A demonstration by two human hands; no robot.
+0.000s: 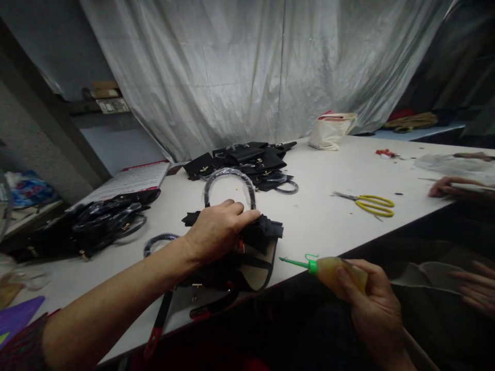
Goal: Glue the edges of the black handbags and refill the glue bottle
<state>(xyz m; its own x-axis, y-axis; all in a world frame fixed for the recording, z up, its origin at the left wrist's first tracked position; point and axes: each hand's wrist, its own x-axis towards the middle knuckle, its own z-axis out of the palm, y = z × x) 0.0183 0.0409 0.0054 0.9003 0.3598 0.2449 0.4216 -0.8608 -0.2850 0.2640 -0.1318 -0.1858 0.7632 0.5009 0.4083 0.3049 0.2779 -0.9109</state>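
My left hand (218, 226) is closed on the top edge of a black handbag (235, 268) at the table's front edge. The bag has a round handle (230, 175) in clear wrap standing up behind the hand, and a beige panel shows on its right side. Loose straps with red ends hang below. My right hand (375, 299) grips a squeeze glue bottle (336, 275) of yellowish content. Its long green nozzle points left, toward the bag, with a gap between them. Part of the bag is hidden under my left hand and forearm.
Black bag pieces (247, 159) lie piled at the back, with more wrapped black bags (100, 226) at left. Yellow-handled scissors (365, 203) rest on the white table (317, 201) at right. A cream cloth bag (332, 131) stands behind. Another person's hands (448, 186) are at far right.
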